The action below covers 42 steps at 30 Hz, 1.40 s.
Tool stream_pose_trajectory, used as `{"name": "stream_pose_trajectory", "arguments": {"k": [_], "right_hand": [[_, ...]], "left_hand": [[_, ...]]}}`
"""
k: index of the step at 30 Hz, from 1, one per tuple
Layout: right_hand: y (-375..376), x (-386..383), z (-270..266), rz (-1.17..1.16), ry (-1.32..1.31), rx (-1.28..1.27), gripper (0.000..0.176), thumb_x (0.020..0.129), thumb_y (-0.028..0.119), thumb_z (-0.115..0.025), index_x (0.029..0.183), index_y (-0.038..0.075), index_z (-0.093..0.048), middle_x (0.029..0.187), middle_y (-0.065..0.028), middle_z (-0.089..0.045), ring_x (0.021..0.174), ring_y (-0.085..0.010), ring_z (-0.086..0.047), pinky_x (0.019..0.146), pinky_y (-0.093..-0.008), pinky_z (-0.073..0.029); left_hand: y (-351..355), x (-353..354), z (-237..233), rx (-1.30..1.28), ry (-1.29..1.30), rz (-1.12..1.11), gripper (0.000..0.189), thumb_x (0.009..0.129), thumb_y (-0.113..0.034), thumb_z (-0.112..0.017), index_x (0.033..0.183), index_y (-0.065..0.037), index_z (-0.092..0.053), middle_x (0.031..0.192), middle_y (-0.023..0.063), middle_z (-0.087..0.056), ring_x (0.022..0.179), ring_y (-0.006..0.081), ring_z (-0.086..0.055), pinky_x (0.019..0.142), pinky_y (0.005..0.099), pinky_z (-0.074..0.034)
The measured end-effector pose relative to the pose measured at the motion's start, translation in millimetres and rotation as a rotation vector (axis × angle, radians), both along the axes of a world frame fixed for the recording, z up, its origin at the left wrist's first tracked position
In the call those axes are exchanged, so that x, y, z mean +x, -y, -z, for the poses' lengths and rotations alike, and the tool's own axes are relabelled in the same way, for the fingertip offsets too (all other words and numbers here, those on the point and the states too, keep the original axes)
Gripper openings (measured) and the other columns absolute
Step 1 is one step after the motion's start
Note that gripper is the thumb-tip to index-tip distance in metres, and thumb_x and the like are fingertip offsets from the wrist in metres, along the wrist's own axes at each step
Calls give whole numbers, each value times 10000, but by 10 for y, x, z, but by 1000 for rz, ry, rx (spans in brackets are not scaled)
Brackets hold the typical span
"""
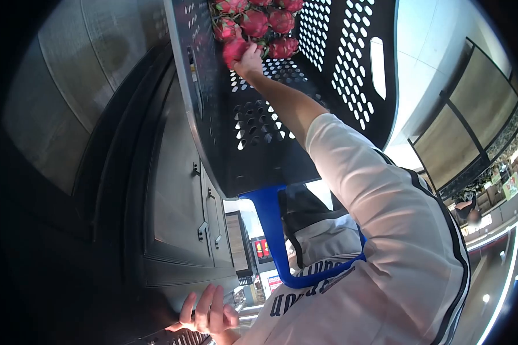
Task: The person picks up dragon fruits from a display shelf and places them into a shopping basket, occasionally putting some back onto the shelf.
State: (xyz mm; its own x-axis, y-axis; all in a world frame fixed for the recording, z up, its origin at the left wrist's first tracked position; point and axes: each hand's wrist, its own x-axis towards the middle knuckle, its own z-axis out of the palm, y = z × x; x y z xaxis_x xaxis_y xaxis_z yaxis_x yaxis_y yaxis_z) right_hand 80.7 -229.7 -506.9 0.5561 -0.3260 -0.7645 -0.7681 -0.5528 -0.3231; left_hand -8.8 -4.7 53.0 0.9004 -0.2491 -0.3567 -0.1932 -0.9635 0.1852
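My right hand (251,62) reaches down into a black shopping basket (259,172) with perforated walls, its fingers closed round a red dragon fruit (235,53). Several more dragon fruits (254,24) lie side by side at the far end of the basket, right beyond the held one. At the lower left, my left hand (208,313) is curled against a dark ledge (155,307); what its fingers grip, if anything, is lost in shadow. The basket's blue handle (276,241) loops back toward my white shirt.
Dark cabinet fronts (181,190) with small handles run along the left of the basket. Pale floor (437,34) shows to the right, with a framed, tan-panelled stand (460,115) on it. Another person (469,213) is far off at the right, near ceiling lights.
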Motion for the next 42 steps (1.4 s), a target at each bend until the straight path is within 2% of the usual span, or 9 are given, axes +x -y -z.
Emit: {"name": "stream_pose_trajectory", "arguments": {"k": [3, 6, 8, 15, 19, 24, 30, 36, 42], "right_hand": [[-17, -51, 105, -161, -107, 61, 749, 816, 296, -719, 1361, -7, -305, 1417, -334, -402, 1275, -479, -491, 1039, -472, -466], [82, -33, 86, -202, -141, 127, 921, 798, 288, -724, 1524, 42, -213, 1435, -295, -436, 1257, -436, -543, 1039, -480, -478], [164, -34, 83, -253, -110, 133, 914, 816, 327, -704, 1533, 33, -219, 1392, -289, -499, 1216, -441, -570, 1029, -482, -477], [583, -132, -897, -441, 227, 238, 445, 908, 333, -597, 1231, 28, -561, 1012, -255, -688, 987, -470, -638, 865, -523, -509], [1014, -449, -1244, -337, 8, 420, 249, 968, 260, -540, 850, 57, -624, 638, -51, -607, 537, -174, -572, 529, -347, -442], [974, -407, -2786, -58, -209, 439, 302, 994, 269, -543, 1159, 31, -630, 960, -78, -697, 841, -188, -685, 764, -342, -566], [359, -82, -4088, -139, 89, 643, 253, 1015, 230, -572, 1164, 38, -642, 968, -90, -718, 854, -170, -695, 750, -291, -554], [-855, 388, -5968, -414, 804, 906, 207, 1000, 125, -608, 1160, -4, -630, 972, -86, -720, 844, -140, -683, 797, -285, -553], [-1848, 619, -7202, -1098, 1595, 314, 682, 765, 295, -823, 1333, 58, -528, 1231, -184, -536, 1180, -350, -539, 1002, -437, -452]], "left_hand": [[13, -11, 10, -22, 38, -3, 376, 879, -330, -448, 852, -158, -782, 933, -47, -730, 1095, 221, -605, 1191, 679, 43], [10, -14, 6, 5, 52, -25, 373, 849, -353, -450, 810, -211, -792, 940, -69, -746, 1089, 203, -600, 1206, 612, 63], [5, -9, 13, -8, 45, -14, 361, 879, -346, -465, 864, -172, -782, 949, -59, -733, 1098, 207, -611, 1190, 688, 9], [44, 113, 38, -80, 83, -17, 265, 807, -324, -553, 861, -187, -774, 947, -51, -731, 1073, 195, -626, 1181, 654, -92], [65, 175, 24, -208, 165, -75, 158, 756, -240, -634, 848, -169, -742, 948, -36, -714, 1025, 194, -629, 1158, 648, -189], [17, 126, 61, -372, 280, -88, 98, 755, -180, -688, 834, -138, -727, 898, -33, -691, 1007, 189, -628, 1175, 628, -224], [-8, 76, 91, -417, 407, -62, 73, 773, -174, -671, 776, -121, -722, 799, -8, -672, 923, 162, -612, 1210, 584, -225], [-22, 22, 175, -455, 515, -76, 120, 766, -187, -647, 725, -87, -699, 760, 34, -662, 880, 210, -610, 1213, 551, -233], [-23, -3, 286, -504, 544, -71, 158, 753, -182, -622, 677, -62, -690, 718, 66, -656, 856, 245, -605, 1226, 552, -189]]}}
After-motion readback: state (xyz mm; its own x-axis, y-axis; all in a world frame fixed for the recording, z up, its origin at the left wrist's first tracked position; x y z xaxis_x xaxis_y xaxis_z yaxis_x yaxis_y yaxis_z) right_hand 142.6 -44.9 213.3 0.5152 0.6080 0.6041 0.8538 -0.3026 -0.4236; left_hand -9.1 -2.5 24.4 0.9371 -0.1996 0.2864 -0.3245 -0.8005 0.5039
